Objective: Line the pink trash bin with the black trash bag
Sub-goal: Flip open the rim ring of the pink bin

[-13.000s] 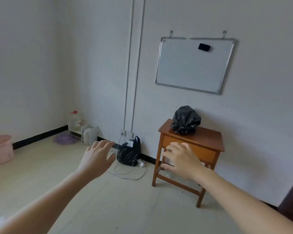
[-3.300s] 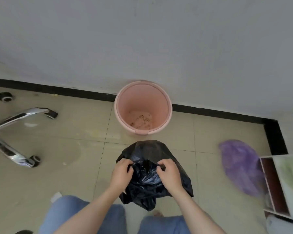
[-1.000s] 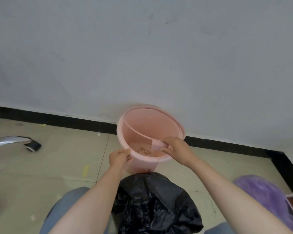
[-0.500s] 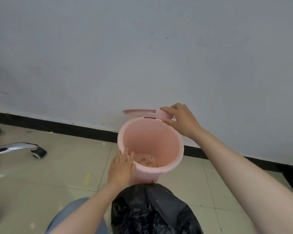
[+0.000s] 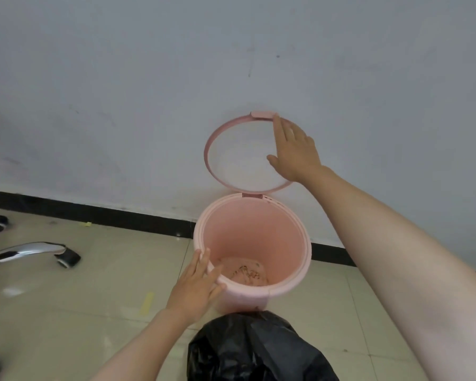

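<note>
The pink trash bin (image 5: 291,232) stands on the tiled floor against the white wall, with some brown crumbs on its bottom. Its hinged pink ring (image 5: 217,138) is swung up and leans back against the wall. My right hand (image 5: 296,152) lies flat with spread fingers on the ring's right side. My left hand (image 5: 197,287) rests on the bin's near left rim, fingers loose and holding nothing. The crumpled black trash bag (image 5: 259,350) lies at the bottom of the view, just in front of the bin and touched by neither hand.
A chrome chair base (image 5: 25,250) with black casters lies on the floor at the left. A black skirting board (image 5: 107,215) runs along the foot of the wall. A yellow scrap (image 5: 146,303) lies on the tiles left of the bin.
My right hand has swung the bin's ring from level over the rim to upright against the wall and now presses flat on it. My left hand has stayed at the near rim.
</note>
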Motion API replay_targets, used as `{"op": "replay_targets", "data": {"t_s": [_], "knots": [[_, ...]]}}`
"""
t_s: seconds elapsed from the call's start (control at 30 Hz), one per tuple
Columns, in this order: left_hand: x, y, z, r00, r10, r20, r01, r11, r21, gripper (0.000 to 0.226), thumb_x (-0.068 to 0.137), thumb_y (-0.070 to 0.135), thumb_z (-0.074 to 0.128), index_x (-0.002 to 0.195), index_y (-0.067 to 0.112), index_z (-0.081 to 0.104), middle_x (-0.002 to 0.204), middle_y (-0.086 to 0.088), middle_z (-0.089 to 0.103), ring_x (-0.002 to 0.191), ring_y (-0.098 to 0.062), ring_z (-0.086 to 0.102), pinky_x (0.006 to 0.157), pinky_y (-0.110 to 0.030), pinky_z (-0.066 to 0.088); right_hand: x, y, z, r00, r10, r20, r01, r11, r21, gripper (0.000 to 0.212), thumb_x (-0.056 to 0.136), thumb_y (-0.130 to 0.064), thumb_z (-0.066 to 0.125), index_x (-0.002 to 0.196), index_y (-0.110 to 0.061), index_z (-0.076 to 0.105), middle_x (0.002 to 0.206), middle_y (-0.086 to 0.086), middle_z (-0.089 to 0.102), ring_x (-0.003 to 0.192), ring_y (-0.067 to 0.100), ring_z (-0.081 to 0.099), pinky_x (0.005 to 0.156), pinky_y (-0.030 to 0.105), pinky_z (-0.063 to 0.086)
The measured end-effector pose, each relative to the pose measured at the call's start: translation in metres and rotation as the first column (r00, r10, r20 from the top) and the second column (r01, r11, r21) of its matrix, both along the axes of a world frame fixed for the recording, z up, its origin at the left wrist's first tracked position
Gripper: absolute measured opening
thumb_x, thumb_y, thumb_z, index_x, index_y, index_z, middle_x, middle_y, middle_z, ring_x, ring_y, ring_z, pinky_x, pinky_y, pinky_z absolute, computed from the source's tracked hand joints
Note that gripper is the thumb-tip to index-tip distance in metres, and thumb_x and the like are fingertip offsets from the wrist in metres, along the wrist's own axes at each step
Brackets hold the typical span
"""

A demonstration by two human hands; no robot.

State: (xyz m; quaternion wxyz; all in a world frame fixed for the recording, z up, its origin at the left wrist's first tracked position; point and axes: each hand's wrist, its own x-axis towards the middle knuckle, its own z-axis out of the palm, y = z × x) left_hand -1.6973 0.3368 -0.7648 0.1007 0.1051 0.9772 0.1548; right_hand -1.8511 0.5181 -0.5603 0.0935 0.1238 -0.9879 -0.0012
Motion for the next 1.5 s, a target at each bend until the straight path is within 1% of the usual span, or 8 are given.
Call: {"op": "replay_targets", "data": {"t_s": [0.23, 0.4, 0.5, 0.73, 0.83, 1.0, 1.2, 1.5], "knots": [[-0.003, 0.003, 0.011, 0.997, -0.032, 0.067, 0.028, 0.998, 0.056, 0.067, 0.083, 0.064, 0.015, 0.135, 0.026, 0.032, 0.156, -0.006, -0.011, 0.129, -0.011, -0.028, 0.118, -0.035, 0.009, -0.01, 0.018, -0.006, 0.983, -0.105, 0.153, 0.091, 0.991, 0.097, 0.077, 0.092, -0.033, 0.045, 0.144, -0.027, -0.012, 0.157, 0.01, -0.01, 0.144, 0.029, -0.008, 0.115, 0.051, 0.006], [0.013, -0.007, 0.015, 0.995, -0.057, 0.088, 0.054, 0.998, 0.038, 0.104, 0.06, 0.083, -0.008, 0.136, 0.025, 0.032, 0.152, -0.004, -0.017, 0.139, -0.02, -0.022, 0.117, -0.033, 0.009, 0.013, 0.038, -0.029, 0.972, -0.115, 0.204, 0.082, 0.983, 0.162, 0.074, 0.093, -0.032, 0.045, 0.145, -0.029, -0.007, 0.156, 0.013, -0.011, 0.144, 0.03, -0.009, 0.114, 0.053, 0.009], [0.025, -0.017, 0.015, 0.997, -0.028, 0.078, 0.023, 0.998, 0.064, 0.054, 0.09, 0.053, 0.027, 0.135, 0.024, 0.035, 0.155, -0.01, -0.013, 0.141, -0.021, -0.018, 0.116, -0.031, 0.008, 0.026, 0.047, -0.04, 0.965, -0.141, 0.221, 0.114, 0.985, 0.129, 0.072, 0.093, -0.031, 0.044, 0.146, -0.028, -0.005, 0.156, 0.013, -0.008, 0.144, 0.031, -0.006, 0.114, 0.053, 0.01], [0.052, -0.023, 0.007, 0.999, 0.002, 0.036, -0.004, 0.998, 0.062, 0.057, 0.089, 0.055, 0.029, 0.136, 0.025, 0.035, 0.155, -0.013, -0.007, 0.142, -0.021, -0.015, 0.116, -0.034, 0.008, 0.076, 0.054, -0.072, 0.951, -0.138, 0.276, 0.141, 0.99, 0.009, 0.068, 0.093, -0.032, 0.042, 0.146, -0.025, 0.0, 0.156, 0.015, 0.001, 0.144, 0.031, 0.0, 0.115, 0.05, 0.012], [0.06, -0.015, 0.014, 0.996, 0.038, -0.077, -0.031, 0.996, 0.089, 0.071, 0.076, 0.057, 0.018, 0.13, 0.02, 0.045, 0.152, -0.021, 0.019, 0.142, -0.033, 0.012, 0.112, -0.046, 0.022, 0.112, 0.058, -0.094, 0.943, -0.121, 0.31, 0.162, 0.98, -0.111, 0.066, 0.092, -0.029, 0.045, 0.146, -0.023, 0.007, 0.156, 0.015, 0.006, 0.144, 0.03, 0.004, 0.114, 0.048, 0.014], [0.102, 0.009, -0.004, 0.88, 0.248, -0.405, -0.154, 0.956, 0.252, 0.029, 0.077, 0.024, 0.042, 0.101, 0.014, 0.053, 0.097, -0.017, 0.067, 0.095, -0.025, 0.049, 0.071, -0.043, 0.051, 0.188, 0.077, -0.15, 0.942, -0.187, 0.277, 0.285, 0.883, -0.372, 0.055, 0.091, -0.02, 0.049, 0.142, -0.012, 0.027, 0.15, 0.015, 0.029, 0.139, 0.03, 0.023, 0.112, 0.042, 0.022], [0.125, 0.043, -0.031, 0.789, 0.601, 0.125, -0.611, 0.746, 0.266, 0.052, 0.088, 0.034, 0.047, 0.135, 0.014, 0.033, 0.143, -0.016, 0.034, 0.132, -0.034, 0.026, 0.105, -0.05, 0.026, 0.253, 0.094, -0.225, 0.804, -0.332, 0.492, 0.528, 0.78, -0.335, 0.048, 0.092, -0.019, 0.045, 0.139, -0.014, 0.033, 0.146, 0.014, 0.035, 0.134, 0.029, 0.029, 0.108, 0.042, 0.028], [0.138, 0.076, -0.065, 0.706, 0.439, 0.557, -0.557, 0.829, 0.053, 0.082, 0.077, 0.067, 0.045, 0.141, 0.035, 0.006, 0.155, -0.013, -0.001, 0.138, -0.041, 0.01, 0.109, -0.054, 0.024, 0.279, 0.085, -0.258, 0.599, -0.299, 0.743, 0.507, 0.859, -0.063, 0.067, 0.084, -0.052, 0.051, 0.14, -0.027, 0.025, 0.147, 0.009, 0.031, 0.134, 0.032, 0.028, 0.107, 0.05, 0.025]]}}
